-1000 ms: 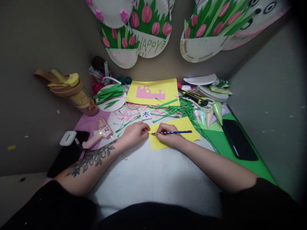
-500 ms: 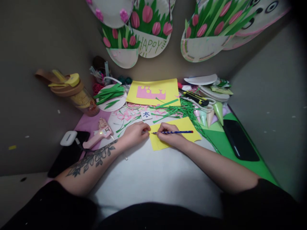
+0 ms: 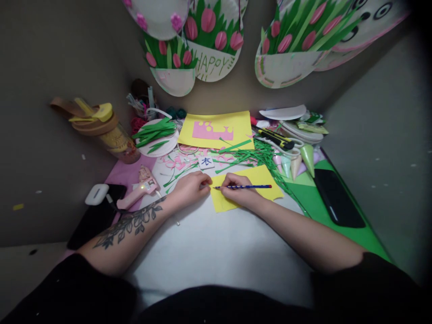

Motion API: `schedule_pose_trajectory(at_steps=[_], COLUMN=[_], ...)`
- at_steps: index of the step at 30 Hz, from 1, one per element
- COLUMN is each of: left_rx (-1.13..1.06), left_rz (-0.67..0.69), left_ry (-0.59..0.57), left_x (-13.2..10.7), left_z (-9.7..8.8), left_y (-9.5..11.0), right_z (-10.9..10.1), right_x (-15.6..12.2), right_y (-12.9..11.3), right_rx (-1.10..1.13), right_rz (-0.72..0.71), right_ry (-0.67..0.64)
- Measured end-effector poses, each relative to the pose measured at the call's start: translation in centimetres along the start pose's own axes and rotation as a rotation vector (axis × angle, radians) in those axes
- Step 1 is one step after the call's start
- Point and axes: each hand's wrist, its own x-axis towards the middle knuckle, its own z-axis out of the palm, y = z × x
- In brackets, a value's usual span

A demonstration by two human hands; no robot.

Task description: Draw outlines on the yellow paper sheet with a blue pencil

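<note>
A sheet of yellow paper (image 3: 266, 177), its right edge cut irregularly, lies on the white work surface in front of me. My right hand (image 3: 238, 189) rests on it, fingers wrapped round a blue patterned pencil (image 3: 256, 186) with a red end. The pencil's point touches the paper near its left edge. My left hand (image 3: 191, 189) is closed at that same edge, thumb and finger pinched on the paper's border close to the pencil tip. Just behind the hands lies a small white tile (image 3: 206, 162) with a dark blue character.
Behind are green paper strips (image 3: 266, 153) and a yellow sheet (image 3: 216, 116) bearing a pink cut-out. A pink glue gun (image 3: 140, 191) and a tumbler (image 3: 114, 135) stand left. Right are cutters (image 3: 276, 137), scissors (image 3: 297, 143) and a black phone (image 3: 339, 198). Decorated paper plates (image 3: 216, 63) hang above.
</note>
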Motion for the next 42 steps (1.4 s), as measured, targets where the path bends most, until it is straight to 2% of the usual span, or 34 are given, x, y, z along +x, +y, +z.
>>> schedule_pose_trajectory(at_steps=[14, 31, 42], left_rx=[0.012, 0.008, 0.012], left_rz=[-0.001, 0.013, 0.021], left_ry=[-0.001, 0.006, 0.009], left_x=[0.01, -0.03, -0.02], left_z=[-0.13, 0.02, 0.20], left_y=[0.13, -0.17, -0.36], right_z=[0.07, -0.02, 0.02], right_x=[-0.12, -0.12, -0.15], right_y=[-0.12, -0.10, -0.15], right_rx=[0.005, -0.014, 0.000], right_rz=[-0.025, 0.015, 0.027], right_ry=[-0.030, 0.027, 0.018])
